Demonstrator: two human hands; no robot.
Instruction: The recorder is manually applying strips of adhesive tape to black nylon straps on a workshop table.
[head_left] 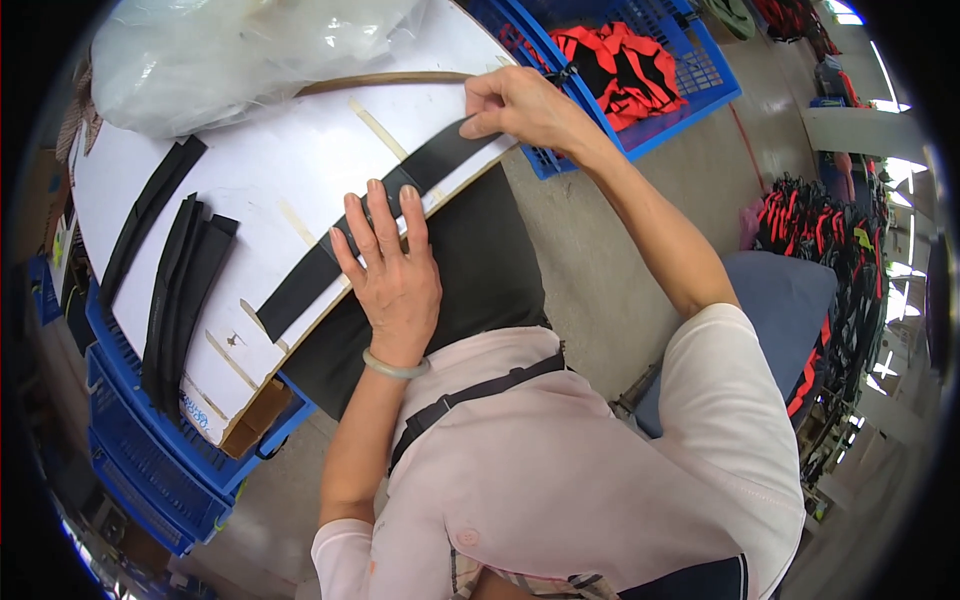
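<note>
A long black fabric strip (297, 294) lies flat along the near edge of the white tabletop. My left hand (392, 275) rests on its middle with the fingers stretched out and a little apart. Under those fingertips a small dark rectangular piece (402, 180) shows on the strip, mostly covered. At the strip's right end my right hand (520, 105) is closed, thumb on the strip and fingers curled in. Several more black strips (165, 300) lie in an overlapping pile on the left of the table, with another small bundle (150, 215) just beyond them.
A bulky clear plastic bag (250, 60) covers the table's far side. Beyond the right edge stands a blue crate (710, 75) holding red-and-black fabric pieces (625, 75). Blue crates (150, 470) stand below the left edge. Red-and-black goods (815, 235) are heaped at the right.
</note>
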